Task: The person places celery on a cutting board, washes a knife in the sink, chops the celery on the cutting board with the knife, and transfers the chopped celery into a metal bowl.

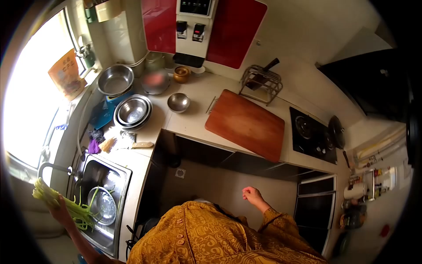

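At the far left, my left hand (60,212) is closed around a bunch of celery-like green stalks (80,211), held over the sink (125,185). The pale ends point up and left, and the thin stalks spread down to the right. Beneath them a round metal basin (107,207) lies in the sink, with a few green strands at its edge. The faucet (57,166) arches close to the bunch. My right hand (252,196) hangs in front of my body above the floor, its fingers curled in, and no object shows in it.
A wooden cutting board (246,125) lies on the counter, slightly over its front edge. Behind it stands a knife rack (263,83); to the right is a gas stove (310,136). Nested metal bowls (132,111), a small bowl (178,102) and a knife handle (143,144) are near the sink.
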A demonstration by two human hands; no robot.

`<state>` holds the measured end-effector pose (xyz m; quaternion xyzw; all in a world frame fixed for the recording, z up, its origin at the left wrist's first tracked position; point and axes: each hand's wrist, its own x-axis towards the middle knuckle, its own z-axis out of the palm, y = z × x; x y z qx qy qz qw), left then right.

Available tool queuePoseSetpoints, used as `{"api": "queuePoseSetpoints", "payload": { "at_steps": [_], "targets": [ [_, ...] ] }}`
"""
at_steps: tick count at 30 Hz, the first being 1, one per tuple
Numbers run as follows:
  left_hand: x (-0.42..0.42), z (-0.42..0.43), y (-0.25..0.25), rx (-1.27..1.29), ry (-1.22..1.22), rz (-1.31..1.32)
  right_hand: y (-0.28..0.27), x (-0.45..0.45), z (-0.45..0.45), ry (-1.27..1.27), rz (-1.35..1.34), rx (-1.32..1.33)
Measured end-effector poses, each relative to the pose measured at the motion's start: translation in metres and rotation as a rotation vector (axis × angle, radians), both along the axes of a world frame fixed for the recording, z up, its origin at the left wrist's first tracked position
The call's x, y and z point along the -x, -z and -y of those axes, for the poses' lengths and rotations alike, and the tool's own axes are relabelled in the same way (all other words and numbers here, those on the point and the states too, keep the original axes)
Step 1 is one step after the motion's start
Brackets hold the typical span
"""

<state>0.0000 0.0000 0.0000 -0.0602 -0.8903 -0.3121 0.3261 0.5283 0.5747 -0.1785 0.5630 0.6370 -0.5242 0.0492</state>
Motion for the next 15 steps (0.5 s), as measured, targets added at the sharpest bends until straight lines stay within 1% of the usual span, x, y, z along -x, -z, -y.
{"api": "queuePoseSetpoints", "payload": {
  "at_steps": [2,3,5,7,9,10,12,13,15],
  "targets": [
    [0.005,-0.029,0.004,0.060,-0.118,0.052,-0.004,-0.002,-0.001,-0.063,-0.026,-0.099],
    [0.000,-0.009,0.005,0.100,-0.099,0.116,-0.024,-0.027,0.036,-0.049,0.041,-0.061],
    [0.024,-0.025,0.023,-0.020,0.017,0.032,-0.028,-0.015,0.035,-0.163,0.113,-0.079],
    [0.026,-0.053,0.019,0.007,0.039,0.049,-0.033,-0.014,0.039,-0.162,0.161,-0.060],
    [0.034,-0.065,0.022,0.043,0.054,0.060,-0.031,-0.013,0.041,-0.343,0.293,-0.223],
    [0.040,-0.070,0.026,0.078,0.061,0.032,-0.028,-0.014,0.039,-0.337,0.296,-0.218],
    [0.046,-0.084,0.023,0.116,0.069,-0.012,-0.019,-0.013,0.028,-0.295,0.355,-0.504],
    [0.048,-0.093,0.020,0.136,0.072,-0.034,-0.022,-0.008,0.019,-0.279,0.345,-0.505],
    [0.051,-0.106,0.011,0.128,0.059,0.014,-0.032,0.001,-0.009,-0.238,0.317,-0.625]
  ]
}}
